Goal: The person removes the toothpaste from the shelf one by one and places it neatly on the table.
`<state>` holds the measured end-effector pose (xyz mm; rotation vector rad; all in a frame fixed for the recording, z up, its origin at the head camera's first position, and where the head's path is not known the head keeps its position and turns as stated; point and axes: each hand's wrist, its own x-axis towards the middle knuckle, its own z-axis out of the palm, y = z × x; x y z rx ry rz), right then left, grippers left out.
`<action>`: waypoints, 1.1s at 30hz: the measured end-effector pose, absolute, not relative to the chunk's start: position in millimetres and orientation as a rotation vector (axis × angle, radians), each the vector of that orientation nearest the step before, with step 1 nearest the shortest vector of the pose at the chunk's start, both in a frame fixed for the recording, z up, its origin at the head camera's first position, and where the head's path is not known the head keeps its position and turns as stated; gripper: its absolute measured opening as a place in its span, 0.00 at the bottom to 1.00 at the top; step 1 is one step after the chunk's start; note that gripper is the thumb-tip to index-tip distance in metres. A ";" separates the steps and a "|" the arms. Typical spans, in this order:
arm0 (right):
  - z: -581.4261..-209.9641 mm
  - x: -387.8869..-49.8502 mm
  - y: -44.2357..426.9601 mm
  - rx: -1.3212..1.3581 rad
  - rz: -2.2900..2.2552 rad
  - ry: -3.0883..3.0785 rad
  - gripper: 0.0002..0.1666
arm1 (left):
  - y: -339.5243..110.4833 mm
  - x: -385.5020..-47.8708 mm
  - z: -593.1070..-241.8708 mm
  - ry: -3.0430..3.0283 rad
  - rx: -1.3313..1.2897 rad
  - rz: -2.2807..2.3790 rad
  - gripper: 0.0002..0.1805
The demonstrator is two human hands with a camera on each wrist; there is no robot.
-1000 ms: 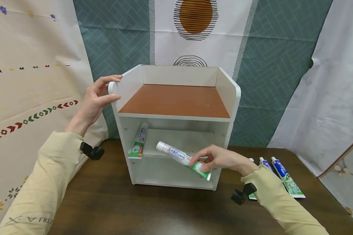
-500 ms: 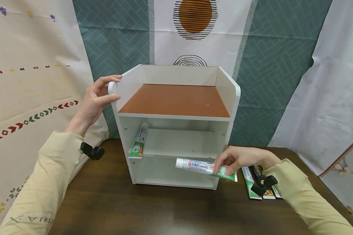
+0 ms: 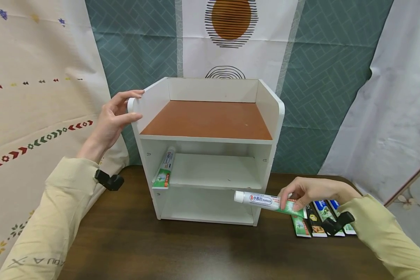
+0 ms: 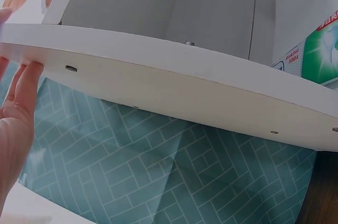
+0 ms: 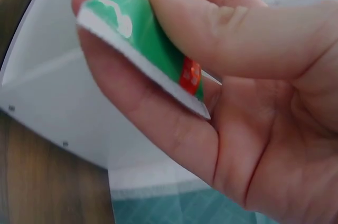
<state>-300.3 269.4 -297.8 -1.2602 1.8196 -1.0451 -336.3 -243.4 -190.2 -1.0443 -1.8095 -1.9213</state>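
Note:
My left hand [image 3: 110, 122] grips the upper left side panel of the white shelf unit [image 3: 206, 138], thumb inside; the left wrist view shows its fingers [image 4: 26, 84] against the panel's outer face. My right hand [image 3: 315, 192] pinches the green end of a white-and-green toothpaste tube [image 3: 262, 200], cap pointing left, in front of the unit's lower right corner. Thumb and fingers hold the tube's flat green end [image 5: 142, 39] in the right wrist view. Another such tube [image 3: 165, 167] lies at the left of the middle shelf, cap toward the back.
Several toothpaste tubes [image 3: 315, 225] lie side by side on the dark wooden table [image 3: 161, 249], right of the unit and partly under my right hand and wrist. A patterned cloth [image 3: 143, 46] hangs behind the unit, and pale cloths hang at both sides.
My right hand has moved right with the tube, away from the shelf opening toward the tubes on the table. The tube has turned nearer to level. My left hand has stayed in place.

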 end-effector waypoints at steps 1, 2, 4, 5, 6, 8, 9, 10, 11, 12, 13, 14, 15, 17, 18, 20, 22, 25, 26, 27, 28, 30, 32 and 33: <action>-297.7 -299.8 273.3 -1.258 -1.043 1.822 0.15 | -243.3 -336.4 -190.2 -1.810 -1.046 -1.921 0.22; -297.7 -299.5 277.1 -1.255 -1.039 1.830 0.15 | -243.3 -336.5 -190.2 -1.811 -1.046 -1.919 0.22; -297.7 -298.7 284.9 -1.258 -1.031 1.841 0.15 | -242.9 -336.7 -190.0 -1.813 -1.048 -1.915 0.22; -298.0 -298.3 288.9 -1.256 -1.028 1.851 0.15 | -242.6 -336.7 -189.9 -1.813 -1.049 -1.912 0.22; -298.6 -297.9 293.1 -1.255 -1.028 1.863 0.15 | -242.3 -336.7 -189.9 -1.814 -1.050 -1.910 0.22; -300.0 -297.0 302.6 -1.251 -1.020 1.889 0.16 | -241.8 -336.6 -190.1 -1.817 -1.049 -1.907 0.22; -300.5 -296.1 307.5 -1.237 -1.017 1.898 0.16 | -241.7 -336.4 -190.3 -1.818 -1.049 -1.907 0.22; -301.3 -295.3 312.3 -1.225 -1.020 1.900 0.16 | -241.6 -336.2 -190.5 -1.819 -1.049 -1.906 0.22; -302.5 -294.7 317.2 -1.237 -1.021 1.898 0.17 | -241.5 -336.0 -190.7 -1.820 -1.048 -1.907 0.22; -303.1 -293.7 322.2 -1.227 -1.018 1.902 0.17 | -241.5 -335.8 -190.9 -1.821 -1.047 -1.909 0.22; -303.5 -292.5 327.0 -1.222 -1.015 1.905 0.17 | -241.6 -335.6 -191.1 -1.822 -1.045 -1.910 0.22; -303.8 -291.2 331.5 -1.204 -1.016 1.916 0.17 | -241.6 -335.4 -191.1 -1.822 -1.045 -1.911 0.22; -304.2 -290.0 335.9 -1.201 -1.020 1.917 0.18 | -241.6 -335.4 -191.1 -1.822 -1.044 -1.913 0.22; -305.0 -287.5 343.9 -1.198 -1.017 1.938 0.18 | -241.7 -335.3 -190.9 -1.820 -1.043 -1.917 0.22; -305.3 -286.0 347.8 -1.182 -1.020 1.951 0.18 | -241.7 -335.4 -190.8 -1.820 -1.044 -1.917 0.22; -306.7 -284.2 355.3 -1.186 -1.027 1.957 0.18 | -241.7 -335.5 -190.8 -1.824 -1.040 -1.911 0.22; -308.2 -282.6 362.3 -1.174 -1.036 1.952 0.19 | -241.8 -335.6 -191.1 -1.833 -1.032 -1.898 0.22; -311.8 -281.3 373.3 -1.161 -1.056 1.952 0.19 | -241.8 -335.6 -191.7 -1.843 -1.018 -1.885 0.22; -313.1 -281.0 376.9 -1.156 -1.064 1.960 0.19 | -241.9 -335.6 -191.8 -1.844 -1.015 -1.886 0.22; -314.5 -280.9 380.8 -1.151 -1.074 1.969 0.19 | -242.0 -335.6 -191.8 -1.843 -1.014 -1.887 0.22; -315.8 -280.9 384.6 -1.145 -1.084 1.982 0.19 | -242.1 -335.6 -191.7 -1.840 -1.015 -1.892 0.22; -319.0 -281.5 392.3 -1.157 -1.100 2.009 0.19 | -242.3 -335.6 -191.3 -1.832 -1.017 -1.898 0.22; -322.0 -281.9 400.0 -1.155 -1.117 2.022 0.19 | -242.6 -335.5 -190.9 -1.827 -1.020 -1.901 0.22; -323.5 -281.9 403.8 -1.148 -1.128 2.023 0.19 | -242.8 -335.4 -190.9 -1.825 -1.022 -1.902 0.22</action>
